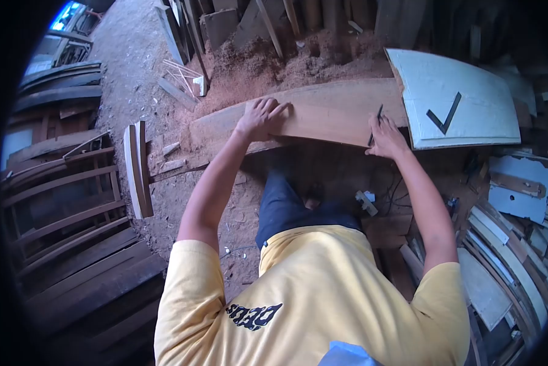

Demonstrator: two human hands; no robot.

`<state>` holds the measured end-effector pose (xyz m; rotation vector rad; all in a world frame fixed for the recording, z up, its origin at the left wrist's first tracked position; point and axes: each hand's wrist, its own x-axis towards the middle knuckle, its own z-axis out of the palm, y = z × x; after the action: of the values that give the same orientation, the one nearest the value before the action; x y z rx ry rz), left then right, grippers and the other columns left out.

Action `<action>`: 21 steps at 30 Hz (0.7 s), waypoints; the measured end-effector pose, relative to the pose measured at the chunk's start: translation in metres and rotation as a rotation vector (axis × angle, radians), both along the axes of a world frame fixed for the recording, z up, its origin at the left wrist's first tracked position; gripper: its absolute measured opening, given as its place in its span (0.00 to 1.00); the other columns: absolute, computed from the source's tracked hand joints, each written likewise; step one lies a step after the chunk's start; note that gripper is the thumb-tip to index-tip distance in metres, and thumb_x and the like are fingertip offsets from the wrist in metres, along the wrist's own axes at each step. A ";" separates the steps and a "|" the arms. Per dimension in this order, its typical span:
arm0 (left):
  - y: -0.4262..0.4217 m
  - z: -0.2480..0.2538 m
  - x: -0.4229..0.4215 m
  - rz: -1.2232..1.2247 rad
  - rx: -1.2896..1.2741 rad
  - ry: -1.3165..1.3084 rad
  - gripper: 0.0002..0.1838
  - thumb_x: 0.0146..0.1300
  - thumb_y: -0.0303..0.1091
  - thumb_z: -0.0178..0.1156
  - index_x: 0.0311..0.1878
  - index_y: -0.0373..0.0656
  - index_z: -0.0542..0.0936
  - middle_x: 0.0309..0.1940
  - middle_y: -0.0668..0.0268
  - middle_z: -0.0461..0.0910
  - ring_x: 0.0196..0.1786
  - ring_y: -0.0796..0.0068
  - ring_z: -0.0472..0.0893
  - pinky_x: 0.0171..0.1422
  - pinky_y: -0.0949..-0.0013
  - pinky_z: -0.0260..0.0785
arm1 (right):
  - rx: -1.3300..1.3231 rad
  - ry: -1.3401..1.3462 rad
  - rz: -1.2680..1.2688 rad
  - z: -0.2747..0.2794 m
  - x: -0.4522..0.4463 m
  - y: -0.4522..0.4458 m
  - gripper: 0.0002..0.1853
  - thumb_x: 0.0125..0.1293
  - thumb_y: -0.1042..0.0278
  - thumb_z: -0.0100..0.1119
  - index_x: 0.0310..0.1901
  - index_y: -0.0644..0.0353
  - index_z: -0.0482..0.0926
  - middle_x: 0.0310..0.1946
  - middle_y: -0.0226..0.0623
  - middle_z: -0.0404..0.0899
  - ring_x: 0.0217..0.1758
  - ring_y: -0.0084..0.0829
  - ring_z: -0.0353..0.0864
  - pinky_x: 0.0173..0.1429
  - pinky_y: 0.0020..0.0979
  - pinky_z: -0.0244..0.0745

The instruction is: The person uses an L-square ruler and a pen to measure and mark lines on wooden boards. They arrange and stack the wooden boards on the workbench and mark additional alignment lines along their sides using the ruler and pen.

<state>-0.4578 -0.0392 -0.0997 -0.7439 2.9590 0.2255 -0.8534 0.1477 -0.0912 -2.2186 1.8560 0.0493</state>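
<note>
A long wooden board (332, 116) lies across in front of me, one end at the left and the other beside a white panel. My left hand (263, 119) rests on the board's left part, fingers laid over its surface. Near the board's right end, my right hand (386, 136) is closed around a thin dark stick that looks like a pencil (380, 111), held close to the near edge. Its tip is too small to make out. The white panel (475, 119), marked with a dark check, touches or overlaps the board's right end; I cannot tell which.
Reddish sawdust (249, 70) is heaped behind the board, with upright planks beyond. Two short light wood strips (137, 171) stand at the left on the dirt floor. Stacked timber frames (67, 195) line the far left. Wood strips and panels (505, 256) are piled at the right.
</note>
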 end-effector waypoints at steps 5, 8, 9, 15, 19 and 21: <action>-0.011 -0.008 -0.002 -0.062 0.023 -0.001 0.59 0.47 0.48 0.78 0.82 0.47 0.59 0.59 0.56 0.73 0.66 0.52 0.74 0.76 0.54 0.65 | 0.055 0.051 0.018 -0.005 -0.002 -0.010 0.54 0.38 0.53 0.88 0.61 0.69 0.62 0.57 0.63 0.77 0.66 0.61 0.74 0.74 0.53 0.66; -0.016 -0.013 0.002 -0.043 0.030 -0.022 0.59 0.47 0.48 0.77 0.83 0.51 0.58 0.59 0.55 0.73 0.67 0.53 0.73 0.75 0.54 0.65 | 0.063 0.023 -0.022 -0.009 -0.001 -0.011 0.55 0.38 0.52 0.88 0.62 0.68 0.61 0.57 0.64 0.77 0.67 0.61 0.74 0.74 0.54 0.66; -0.018 -0.016 0.001 -0.036 0.042 -0.051 0.60 0.46 0.48 0.77 0.84 0.53 0.57 0.60 0.55 0.72 0.67 0.53 0.73 0.75 0.54 0.65 | 0.069 0.016 -0.030 -0.008 -0.001 -0.010 0.55 0.38 0.52 0.88 0.62 0.67 0.61 0.57 0.64 0.76 0.68 0.61 0.74 0.74 0.54 0.67; -0.020 0.001 -0.003 -0.039 0.056 -0.178 0.64 0.46 0.52 0.79 0.85 0.55 0.55 0.62 0.55 0.72 0.68 0.52 0.72 0.75 0.53 0.65 | 0.140 -0.013 -0.073 0.003 0.002 -0.014 0.56 0.38 0.53 0.89 0.64 0.66 0.61 0.61 0.65 0.75 0.70 0.62 0.71 0.77 0.53 0.65; -0.010 -0.019 0.012 0.003 0.031 -0.128 0.63 0.47 0.55 0.79 0.85 0.54 0.55 0.62 0.53 0.72 0.66 0.50 0.73 0.74 0.52 0.65 | 0.155 0.045 -0.047 -0.001 0.005 -0.020 0.58 0.39 0.55 0.88 0.67 0.68 0.59 0.64 0.66 0.73 0.74 0.63 0.68 0.80 0.52 0.62; 0.002 -0.015 0.029 0.059 0.080 -0.093 0.62 0.47 0.56 0.79 0.84 0.53 0.57 0.61 0.53 0.72 0.65 0.49 0.74 0.74 0.51 0.65 | 0.164 0.035 0.014 -0.008 0.009 -0.034 0.61 0.40 0.54 0.87 0.70 0.71 0.57 0.67 0.67 0.71 0.77 0.64 0.65 0.82 0.53 0.60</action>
<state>-0.4292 -0.0372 -0.1143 -0.8087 2.8251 0.3023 -0.8446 0.1140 -0.0988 -2.1322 1.7843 0.2354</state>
